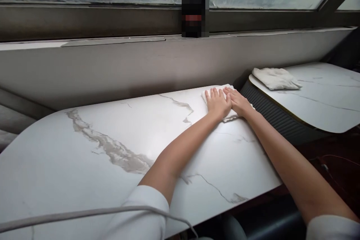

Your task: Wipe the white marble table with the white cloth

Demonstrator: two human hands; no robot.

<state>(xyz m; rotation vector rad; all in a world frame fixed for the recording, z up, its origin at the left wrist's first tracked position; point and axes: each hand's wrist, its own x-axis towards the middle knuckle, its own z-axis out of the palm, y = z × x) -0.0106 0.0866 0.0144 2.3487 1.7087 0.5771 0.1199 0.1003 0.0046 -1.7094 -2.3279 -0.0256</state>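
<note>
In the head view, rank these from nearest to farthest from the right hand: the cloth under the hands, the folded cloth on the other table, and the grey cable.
1. Cloth under the hands: beneath the right hand, touching it.
2. Folded cloth: to the right, on the second table.
3. Grey cable: far left, at the near edge by the sleeve.

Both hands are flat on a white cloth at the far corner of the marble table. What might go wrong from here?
1. The cloth under the left hand and right hand lies close to the marble table's far right corner; a push outward might slide it into the gap beside the second table.
2. Both arms are stretched far forward, so pressure on the cloth is probably weak.
</note>
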